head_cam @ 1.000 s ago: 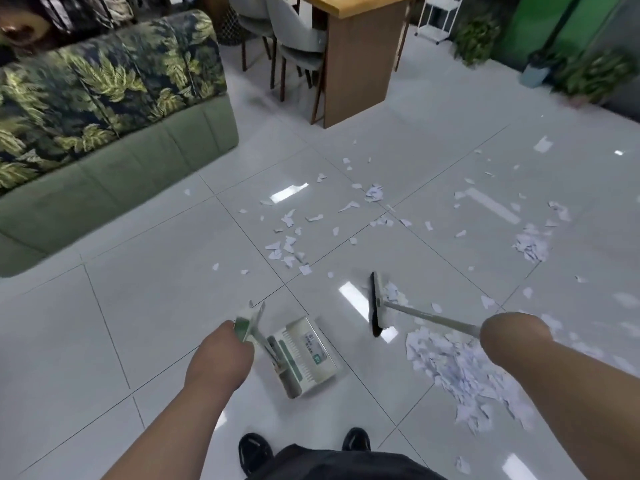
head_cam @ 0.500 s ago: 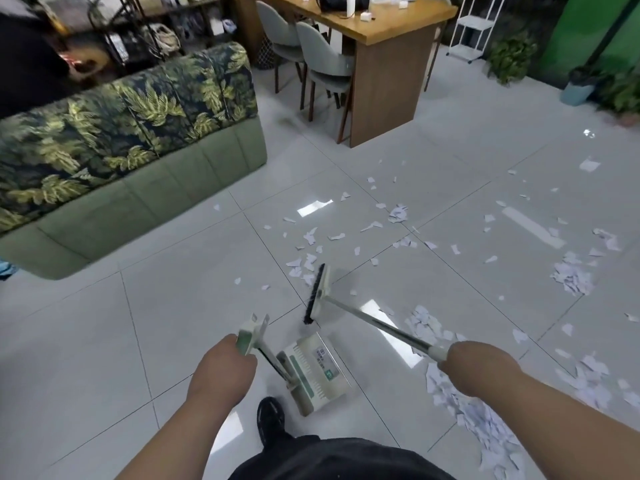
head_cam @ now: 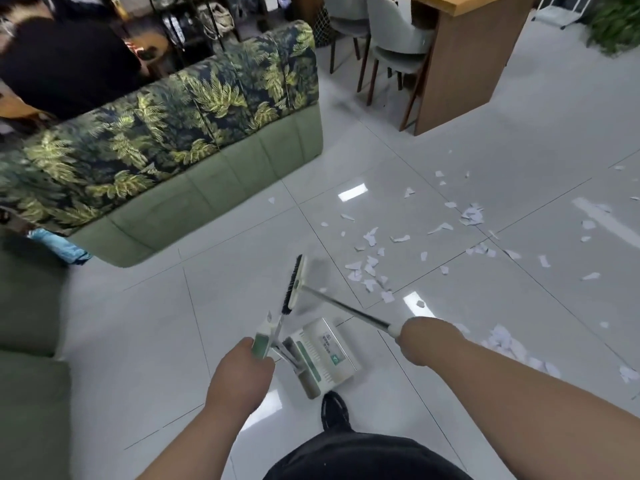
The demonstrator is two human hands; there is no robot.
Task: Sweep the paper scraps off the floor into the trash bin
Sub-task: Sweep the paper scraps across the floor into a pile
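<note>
My left hand (head_cam: 239,372) grips the green-and-white handle of a dustpan (head_cam: 323,355), whose pale pan rests on the floor just ahead of my shoe. My right hand (head_cam: 420,337) holds the metal shaft of a broom (head_cam: 294,284); its black-bristled head hangs lifted above the tiles, just beyond the dustpan handle. White paper scraps (head_cam: 370,271) lie scattered on the floor to the right of the broom head. A denser heap of scraps (head_cam: 505,344) shows beyond my right forearm. No trash bin is in view.
A green sofa with leaf-print cushions (head_cam: 173,161) stands at the left. A wooden table (head_cam: 464,53) with grey chairs (head_cam: 391,39) is at the back right. A person in black (head_cam: 65,60) sits behind the sofa. A blue cloth (head_cam: 59,245) lies by the sofa corner.
The broom head has swung left and up, from the scrap pile on the right to above the dustpan handle. My view has turned left toward the sofa. The dustpan stays put.
</note>
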